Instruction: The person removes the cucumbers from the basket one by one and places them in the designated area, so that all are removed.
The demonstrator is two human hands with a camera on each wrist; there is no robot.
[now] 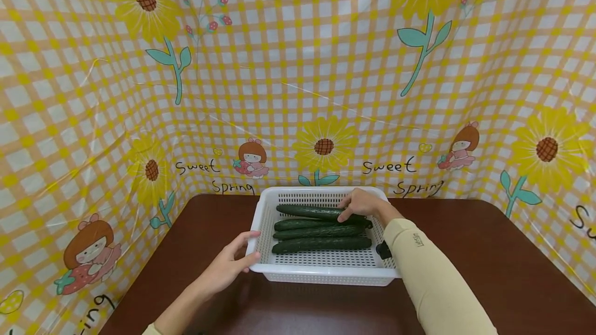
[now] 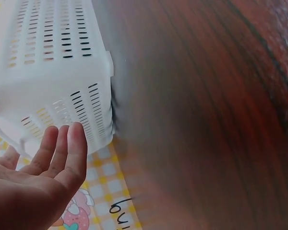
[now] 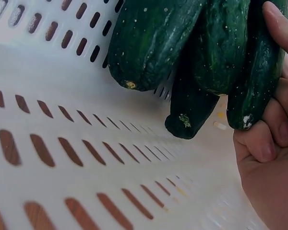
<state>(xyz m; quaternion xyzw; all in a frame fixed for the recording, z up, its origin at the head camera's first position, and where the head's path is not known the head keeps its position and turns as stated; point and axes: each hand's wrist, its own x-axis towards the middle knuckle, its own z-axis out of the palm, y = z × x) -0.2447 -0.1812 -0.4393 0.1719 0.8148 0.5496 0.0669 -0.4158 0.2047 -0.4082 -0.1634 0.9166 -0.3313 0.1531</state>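
Observation:
A white perforated plastic basket point(image 1: 326, 272) holds several dark green cucumbers lying roughly side by side. My right hand point(image 1: 365, 204) reaches over the basket's right side and grips the rearmost cucumber point(image 1: 302, 211). In the right wrist view the thumb lies on one side of that cucumber point(image 3: 257, 72) and curled fingers on the other. The frontmost cucumber point(image 1: 321, 244) lies apart from that hand. My left hand point(image 1: 225, 265) is at the basket's left rim, its fingertips touching or nearly touching it. In the left wrist view its extended fingers point(image 2: 76, 143) are beside the basket's outer wall point(image 2: 43, 81).
The basket stands on a dark brown wooden table point(image 1: 465, 252). A checked cloth point(image 1: 298, 81) with sunflowers and lettering hangs behind and along both sides. By the right cuff, a small black object point(image 1: 384, 250) shows against the basket's right wall.

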